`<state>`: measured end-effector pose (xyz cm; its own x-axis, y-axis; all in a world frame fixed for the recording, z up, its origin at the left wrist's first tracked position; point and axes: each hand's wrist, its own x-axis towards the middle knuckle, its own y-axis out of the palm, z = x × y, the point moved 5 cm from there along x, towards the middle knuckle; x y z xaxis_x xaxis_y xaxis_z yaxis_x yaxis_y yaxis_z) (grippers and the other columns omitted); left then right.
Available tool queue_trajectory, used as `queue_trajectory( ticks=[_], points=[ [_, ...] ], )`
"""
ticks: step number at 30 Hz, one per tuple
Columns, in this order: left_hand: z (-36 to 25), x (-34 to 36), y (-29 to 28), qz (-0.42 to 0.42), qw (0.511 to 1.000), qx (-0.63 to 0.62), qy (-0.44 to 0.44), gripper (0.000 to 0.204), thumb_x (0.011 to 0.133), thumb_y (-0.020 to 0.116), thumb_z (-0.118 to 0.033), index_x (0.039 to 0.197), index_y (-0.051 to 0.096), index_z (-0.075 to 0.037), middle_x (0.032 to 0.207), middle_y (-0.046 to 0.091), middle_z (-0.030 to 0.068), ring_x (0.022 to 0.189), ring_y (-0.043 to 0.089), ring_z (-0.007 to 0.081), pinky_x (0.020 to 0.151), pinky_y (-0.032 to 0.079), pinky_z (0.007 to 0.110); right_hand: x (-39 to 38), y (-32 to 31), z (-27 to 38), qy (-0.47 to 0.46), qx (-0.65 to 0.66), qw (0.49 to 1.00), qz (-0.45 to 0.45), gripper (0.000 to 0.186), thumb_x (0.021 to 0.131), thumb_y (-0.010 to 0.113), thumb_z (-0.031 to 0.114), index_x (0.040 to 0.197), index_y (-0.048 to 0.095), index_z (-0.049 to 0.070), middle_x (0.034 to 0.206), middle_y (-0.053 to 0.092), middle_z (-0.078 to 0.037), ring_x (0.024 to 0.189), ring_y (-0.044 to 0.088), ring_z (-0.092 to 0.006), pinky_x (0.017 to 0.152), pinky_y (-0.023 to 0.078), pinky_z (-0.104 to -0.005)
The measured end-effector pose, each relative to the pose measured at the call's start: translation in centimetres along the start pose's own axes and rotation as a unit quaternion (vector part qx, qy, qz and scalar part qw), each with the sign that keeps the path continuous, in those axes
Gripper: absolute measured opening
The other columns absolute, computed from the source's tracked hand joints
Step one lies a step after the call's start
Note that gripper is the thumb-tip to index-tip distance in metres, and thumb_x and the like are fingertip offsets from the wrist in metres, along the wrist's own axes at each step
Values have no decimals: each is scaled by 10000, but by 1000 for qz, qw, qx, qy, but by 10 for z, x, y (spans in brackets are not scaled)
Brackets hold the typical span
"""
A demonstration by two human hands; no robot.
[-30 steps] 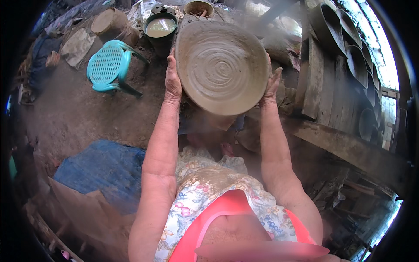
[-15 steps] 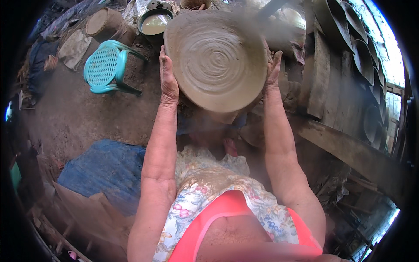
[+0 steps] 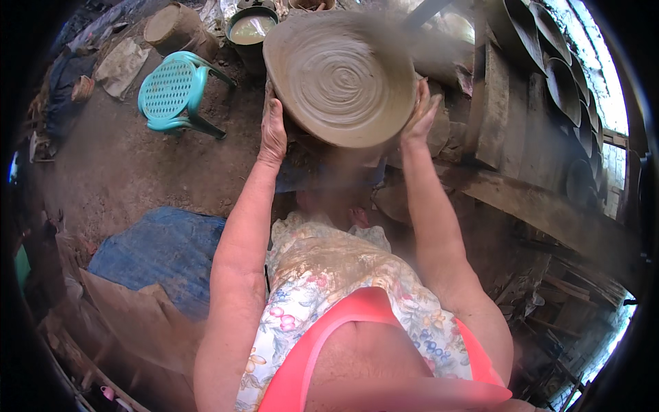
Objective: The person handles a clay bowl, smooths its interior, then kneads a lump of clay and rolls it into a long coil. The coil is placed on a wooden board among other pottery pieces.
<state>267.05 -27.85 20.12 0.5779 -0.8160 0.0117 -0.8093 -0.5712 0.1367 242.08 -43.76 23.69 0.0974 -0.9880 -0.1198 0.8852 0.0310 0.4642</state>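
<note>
A wide, shallow clay vessel (image 3: 343, 79), greyish brown with circular ridges across its inside, is held out in front of me at the top middle. My left hand (image 3: 273, 130) grips its left side, with fingers running up along the outer wall. My right hand (image 3: 419, 117) is against the lower right side, its thumb and fingers partly behind the rim and partly showing. A dark bucket (image 3: 250, 29) of cloudy water stands just beyond the vessel's upper left.
A turquoise plastic stool (image 3: 168, 93) stands on dirt floor to the left, near a round earthen-coloured container (image 3: 168, 27). A blue tarp (image 3: 158, 254) lies lower left. At right, several curved dark pieces (image 3: 563, 89) stand against weathered boards (image 3: 494, 103), above a wooden beam (image 3: 528, 206).
The vessel and both my hands have shifted upward in the view, away from my body. The vessel's lower edge sits higher and its outline looks more tilted; both hands still grip it.
</note>
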Motion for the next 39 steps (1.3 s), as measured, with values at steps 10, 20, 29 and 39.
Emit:
queue_trajectory(
  ticks=[10, 20, 29, 39],
  points=[
    [44, -69, -10, -40, 979, -11, -202, 423, 782, 692, -103, 1136, 516, 47, 1003, 616, 112, 871, 600, 213, 780, 490, 315, -85, -64, -31, -187, -571, 793, 100, 570, 939, 505, 255, 1414, 278, 37, 1439, 331, -135, 1309, 338, -258, 1085, 260, -354],
    [71, -103, 21, 61, 945, -50, -317, 239, 756, 746, -150, 877, 610, 5, 737, 626, 74, 593, 580, 135, 549, 500, 265, -68, -86, -22, -155, -623, 756, 127, 550, 808, 621, 107, 1329, 446, 97, 1464, 277, -158, 1345, 282, -323, 1088, 263, -396],
    [96, -109, -31, 152, 935, 73, -312, 119, 827, 564, -86, 823, 640, 6, 680, 639, 92, 600, 587, 162, 562, 483, 310, -48, -63, 28, -104, -314, 943, -42, 492, 922, 441, 264, 1366, 381, 61, 1439, 344, -109, 1334, 308, -238, 1086, 253, -373],
    [-60, 78, -48, 63, 992, 110, 24, 384, 860, 645, -144, 1192, 524, 7, 1115, 596, 98, 1046, 544, 171, 924, 424, 292, -97, -14, -15, 16, 62, 989, -131, 640, 948, 318, 527, 1402, 314, 75, 1404, 378, -92, 1262, 390, -259, 1067, 307, -381]
  ],
)
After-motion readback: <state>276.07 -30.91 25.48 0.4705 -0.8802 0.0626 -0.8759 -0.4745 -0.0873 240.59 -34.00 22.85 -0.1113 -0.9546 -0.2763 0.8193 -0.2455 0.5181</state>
